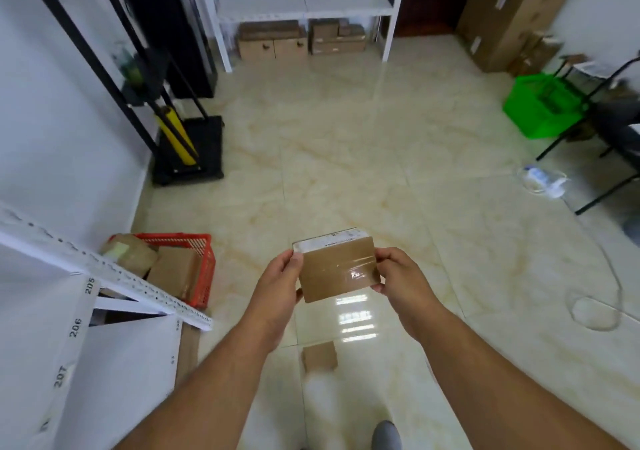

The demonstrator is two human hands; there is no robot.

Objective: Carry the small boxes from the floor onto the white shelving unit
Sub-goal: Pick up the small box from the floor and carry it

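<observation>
Both hands out front, holding one small box in the air over the tile floor. My left hand grips its left edge, thumb on the near face, fingers wrapped behind; my right hand pinches the right edge, fingers clamped on the cardboard. Box is flat brown, clear tape across its face, white label strip along the far top edge, tilted a bit. 2nd small box sits on the floor below my forearms, blurred. White shelving unit stands at the far wall, w/ cardboard boxes on the floor beneath its lowest shelf. Nearer white shelf frame at my left, panels numbered 205, 206, 207. Red basket beside it, holding more brown boxes. Green basket at far right, near black chair legs. Black cart w/ a yellow roll by the left wall. Grey shoe tip at bottom edge.
</observation>
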